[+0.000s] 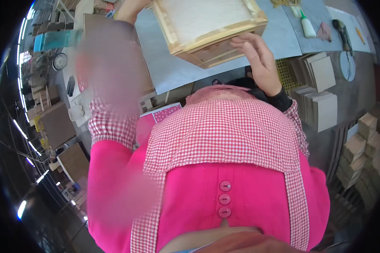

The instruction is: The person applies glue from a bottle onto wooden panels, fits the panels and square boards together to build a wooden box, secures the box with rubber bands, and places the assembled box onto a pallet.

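Note:
A pale wooden box (pixel 207 54) with a white panel (pixel 204 19) set within its raised rim stands at the top middle, its far part cut off by the picture's edge. Against its near side, toward the right corner, lies my right hand (pixel 261 63), fingers stretched out and touching the wood, not wrapped round it. My left hand (pixel 133 9) is at the upper edge, left of the box. Its fingers run out of the picture, so their hold is hidden. A blurred pinkish patch covers much of my left forearm.
Under the box is a grey-blue tabletop (pixel 164 67). At the far right stand a white bottle with a green cap (pixel 308 27) and a dark hand tool (pixel 342 33). Stacked boards (pixel 325 105) stand right of me, with wood blocks (pixel 359 152) beyond. A round gauge (pixel 59 61) is at left.

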